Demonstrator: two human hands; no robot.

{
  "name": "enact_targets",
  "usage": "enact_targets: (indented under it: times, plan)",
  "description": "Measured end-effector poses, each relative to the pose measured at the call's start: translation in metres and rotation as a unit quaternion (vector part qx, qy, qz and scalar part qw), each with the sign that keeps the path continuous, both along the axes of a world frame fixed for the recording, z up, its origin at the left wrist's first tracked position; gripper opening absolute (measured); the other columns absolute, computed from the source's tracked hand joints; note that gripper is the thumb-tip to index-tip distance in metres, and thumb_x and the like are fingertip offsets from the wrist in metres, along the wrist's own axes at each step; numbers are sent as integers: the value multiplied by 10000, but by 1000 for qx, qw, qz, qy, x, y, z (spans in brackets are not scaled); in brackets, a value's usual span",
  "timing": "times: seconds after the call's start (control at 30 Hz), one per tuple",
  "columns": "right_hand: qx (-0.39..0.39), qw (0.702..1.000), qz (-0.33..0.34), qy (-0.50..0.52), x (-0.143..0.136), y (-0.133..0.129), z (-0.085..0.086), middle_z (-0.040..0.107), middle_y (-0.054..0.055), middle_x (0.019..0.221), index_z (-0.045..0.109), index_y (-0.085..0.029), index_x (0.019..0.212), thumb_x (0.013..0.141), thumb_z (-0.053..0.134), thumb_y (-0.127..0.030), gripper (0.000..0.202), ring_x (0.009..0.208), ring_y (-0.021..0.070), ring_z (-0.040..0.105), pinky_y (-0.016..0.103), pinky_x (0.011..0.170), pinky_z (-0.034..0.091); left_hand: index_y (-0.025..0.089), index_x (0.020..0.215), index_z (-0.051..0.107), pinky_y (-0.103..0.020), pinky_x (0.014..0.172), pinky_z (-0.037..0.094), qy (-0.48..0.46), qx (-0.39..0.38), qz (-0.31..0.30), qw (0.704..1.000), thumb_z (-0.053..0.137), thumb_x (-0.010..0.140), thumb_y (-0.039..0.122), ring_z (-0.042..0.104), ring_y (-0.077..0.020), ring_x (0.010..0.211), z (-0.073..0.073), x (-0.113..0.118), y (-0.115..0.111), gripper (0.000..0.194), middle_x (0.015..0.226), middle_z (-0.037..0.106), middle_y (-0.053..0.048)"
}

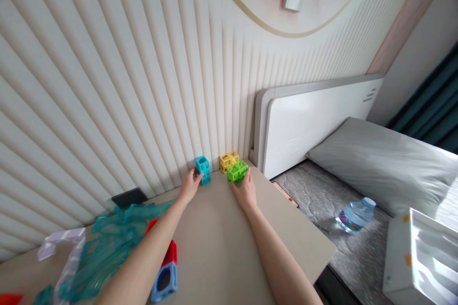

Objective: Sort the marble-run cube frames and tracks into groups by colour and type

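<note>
The upright teal openwork block is pinched between the thumb and fingers of the left hand, at its right. To the right, the green openwork block, just beside the yellow openwork block, is gripped by the right hand, lying beyond its fingertips.
</note>
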State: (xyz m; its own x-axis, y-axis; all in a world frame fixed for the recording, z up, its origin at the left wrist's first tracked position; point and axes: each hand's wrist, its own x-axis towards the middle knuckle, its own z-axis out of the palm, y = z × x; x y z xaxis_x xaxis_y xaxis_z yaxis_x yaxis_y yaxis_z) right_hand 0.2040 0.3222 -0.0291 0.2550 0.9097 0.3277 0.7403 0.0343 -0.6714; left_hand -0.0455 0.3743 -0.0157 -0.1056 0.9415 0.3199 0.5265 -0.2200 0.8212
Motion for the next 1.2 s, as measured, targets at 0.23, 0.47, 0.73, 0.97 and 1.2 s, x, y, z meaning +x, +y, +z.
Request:
enact_targets:
  times: [0.23, 0.47, 0.73, 0.97, 1.2]
  plan:
    - [-3, 1000, 3, 6, 0, -1, 1, 465, 261, 1486, 144, -17, 1587, 833, 644, -415, 988, 1373, 379, 471, 474, 1115, 405, 99, 1195, 620, -555, 966, 552, 37, 68, 63, 995, 646, 853, 415, 676, -363, 1129, -2, 5, -12, 467, 1185, 683, -228]
    - [-1, 1000, -4, 7, -1, 0, 0, 468, 257, 1483, 143, -33, 1589, 827, 643, -413, 988, 1361, 372, 486, 466, 1102, 416, 187, 1394, 542, -469, 1200, 358, 228, 166, -139, 949, 387, 982, 161, 494, -257, 1390, 41, 59, -30, 441, 1424, 576, -143]
    - [5, 1000, -9, 21, 4, 0, -8, 446, 267, 1501, 132, -37, 1589, 829, 624, -408, 978, 1374, 385, 465, 498, 1110, 398, 171, 1274, 638, -442, 1183, 376, 261, 88, -174, 945, 458, 822, 11, 494, -274, 1405, 42, 115, 15, 512, 1451, 584, -166]
    - [13, 999, -28, 17, 3, 4, -11, 474, 287, 1470, 178, -12, 1569, 837, 609, -416, 940, 1350, 397, 488, 505, 1086, 419, 128, 1368, 566, -400, 1208, 342, 265, 74, -184, 944, 422, 772, -13, 420, -235, 1460, 30, 121, 19, 629, 1505, 531, -167]
    - [22, 998, -57, -4, 4, 4, -9, 491, 308, 1441, 189, 21, 1554, 834, 619, -414, 945, 1331, 406, 499, 503, 1072, 424, 150, 1412, 538, -446, 1229, 307, 270, 121, -168, 940, 395, 853, 2, 405, -262, 1469, 55, 104, 2, 596, 1546, 484, -152]
